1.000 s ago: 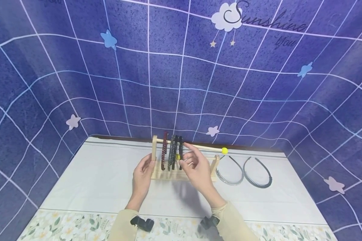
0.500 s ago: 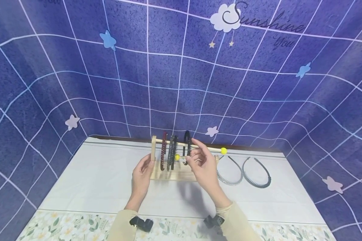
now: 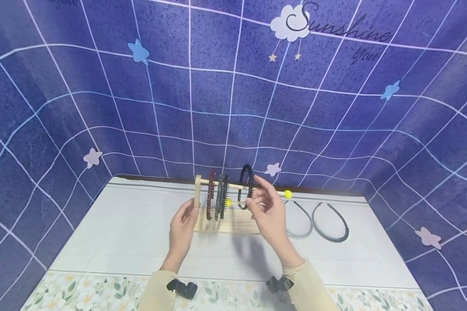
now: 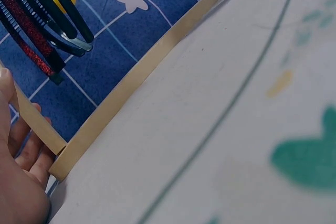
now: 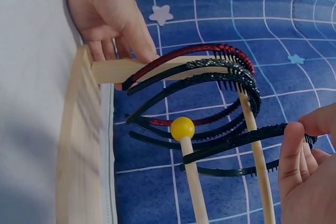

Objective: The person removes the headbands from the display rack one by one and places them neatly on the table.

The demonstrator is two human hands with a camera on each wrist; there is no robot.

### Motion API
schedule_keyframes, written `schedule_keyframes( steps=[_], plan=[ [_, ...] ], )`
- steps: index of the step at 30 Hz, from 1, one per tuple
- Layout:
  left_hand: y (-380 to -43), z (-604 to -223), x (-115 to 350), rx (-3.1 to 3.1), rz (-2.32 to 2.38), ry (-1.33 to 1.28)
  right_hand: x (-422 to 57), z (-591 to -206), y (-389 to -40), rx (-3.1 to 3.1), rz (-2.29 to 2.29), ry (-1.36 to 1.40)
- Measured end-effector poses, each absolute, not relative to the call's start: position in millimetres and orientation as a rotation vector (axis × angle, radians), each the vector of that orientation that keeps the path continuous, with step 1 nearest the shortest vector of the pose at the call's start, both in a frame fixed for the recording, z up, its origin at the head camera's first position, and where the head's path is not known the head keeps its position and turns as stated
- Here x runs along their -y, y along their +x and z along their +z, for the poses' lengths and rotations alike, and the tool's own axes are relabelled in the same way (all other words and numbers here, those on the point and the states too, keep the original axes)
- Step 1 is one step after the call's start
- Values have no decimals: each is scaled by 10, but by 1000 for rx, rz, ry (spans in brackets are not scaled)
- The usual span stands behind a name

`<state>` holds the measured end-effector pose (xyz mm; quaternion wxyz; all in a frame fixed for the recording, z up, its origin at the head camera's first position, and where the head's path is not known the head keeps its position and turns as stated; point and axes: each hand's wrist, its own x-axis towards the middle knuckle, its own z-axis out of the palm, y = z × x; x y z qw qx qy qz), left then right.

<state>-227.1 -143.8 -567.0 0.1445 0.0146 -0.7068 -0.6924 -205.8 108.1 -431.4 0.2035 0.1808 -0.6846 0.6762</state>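
My left hand [image 3: 182, 222] grips the left post [image 3: 197, 190] of a wooden headband rack [image 3: 227, 223], thumb on one side and fingers behind. My right hand [image 3: 270, 214] pinches a black toothed headband [image 5: 236, 140], which still loops around the upper rod [image 5: 254, 145], apart from the others. Nearer the left post, a dark red headband [image 3: 210, 194] and dark headbands [image 5: 194, 85] hang together on that rod. A yellow ball [image 5: 182, 128] caps the lower rod, close to the hanging headbands; another yellow ball [image 3: 288, 194] caps the upper rod's right end.
Right of the rack, a clear-grey headband [image 3: 301, 235] and a dark headband [image 3: 340, 237] lie on the white tablecloth [image 3: 120, 233]. A blue gridded cloth [image 3: 171, 108] with stars rises behind and at both sides. Floral fabric [image 3: 218, 298] runs along the front.
My right hand has drawn the black headband rightward along the upper rod, away from the other headbands, and its loop has turned more toward the head view. My left hand stays on the post.
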Motion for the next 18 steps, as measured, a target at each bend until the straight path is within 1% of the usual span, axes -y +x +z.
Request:
schedule_keyframes(
  steps=[18],
  plan=[
    [-2285, -5674, 1421, 2033, -1983, 69, -1206, -4225, -2003, 1893, 1855, 517]
  ],
)
